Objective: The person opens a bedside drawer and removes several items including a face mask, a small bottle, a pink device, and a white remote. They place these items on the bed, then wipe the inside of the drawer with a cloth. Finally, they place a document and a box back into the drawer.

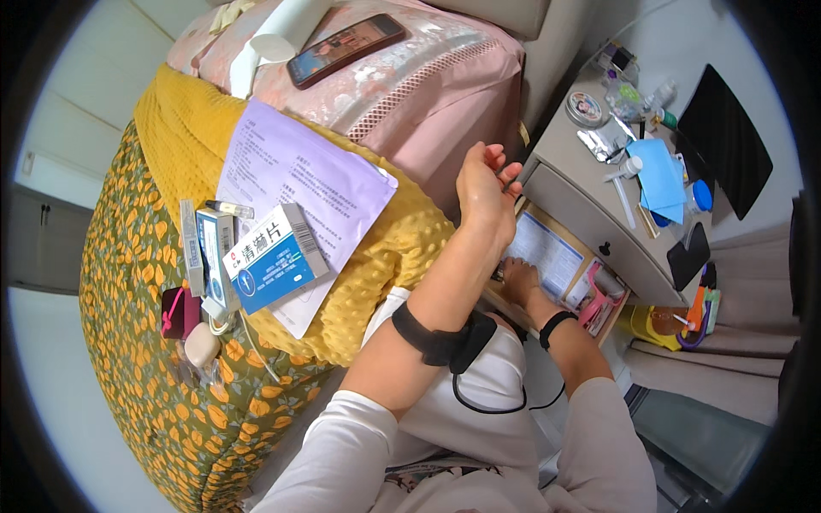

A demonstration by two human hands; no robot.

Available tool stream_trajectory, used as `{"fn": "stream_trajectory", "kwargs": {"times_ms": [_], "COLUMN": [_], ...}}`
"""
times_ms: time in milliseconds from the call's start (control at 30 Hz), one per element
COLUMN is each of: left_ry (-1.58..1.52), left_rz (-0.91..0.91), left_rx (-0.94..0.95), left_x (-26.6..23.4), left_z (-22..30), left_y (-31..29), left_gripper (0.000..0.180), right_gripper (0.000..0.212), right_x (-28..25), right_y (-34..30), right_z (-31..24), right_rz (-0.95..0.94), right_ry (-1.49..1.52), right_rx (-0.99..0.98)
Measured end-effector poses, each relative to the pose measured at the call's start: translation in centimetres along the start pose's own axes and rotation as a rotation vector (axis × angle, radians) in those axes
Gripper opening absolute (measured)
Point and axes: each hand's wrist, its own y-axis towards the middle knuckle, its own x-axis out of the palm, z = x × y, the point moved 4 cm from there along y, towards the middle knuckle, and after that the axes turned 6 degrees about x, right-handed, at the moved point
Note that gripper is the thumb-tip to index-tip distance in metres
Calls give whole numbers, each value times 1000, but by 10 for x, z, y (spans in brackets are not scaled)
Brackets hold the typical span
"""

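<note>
My left hand (487, 192) is raised over the edge of the bed, palm up. Its fingers curl loosely, a little apart, with nothing in them. Lower and to the right, my right hand (520, 280) reaches into a pulled-out drawer (617, 301) of the bedside cabinet. Its fingers point down at the drawer's left end, and their tips are hidden, so any hold is unclear. Beside that hand in the drawer lie a printed white-and-blue sheet (547, 255) and a pink item (599, 301). Black straps circle my left forearm and right wrist.
On the bed lie a yellow blanket (402, 248), a purple packet (299, 175), a blue-and-white medicine box (275, 258), other small boxes and a phone (346, 50). Atop the cabinet (575, 167) stand a round tin (585, 109), blue sheets (658, 175) and a black screen (723, 141).
</note>
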Motion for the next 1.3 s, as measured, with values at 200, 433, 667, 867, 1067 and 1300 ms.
{"fn": "stream_trajectory", "kwargs": {"times_ms": [200, 433, 667, 867, 1067, 1300], "left_ry": [-13, 31, -11, -26, 3, 90], "left_rz": [21, -40, 17, -9, -20, -70], "left_rx": [9, -18, 20, 33, 0, 33], "left_x": [-4, -4, -6, -5, 0, 2], "left_z": [5, 7, 6, 1, -6, -3], "left_y": [-2, -2, 0, 5, 3, -1], "left_gripper": [23, 23, 24, 25, 25, 32], "right_gripper": [45, 36, 35, 15, 8, 15], "right_x": [12, 12, 15, -61, -273, -389], "right_y": [6, 4, -20, -81, -178, -215], "right_z": [3, 10, 50, 127, 104, -83], "right_rz": [58, 30, 209, 316, 605, 430], "right_ry": [0, 162, 538, 1109, 1066, 693], "right_rx": [-31, 38, 40, 100, -150, -707]}}
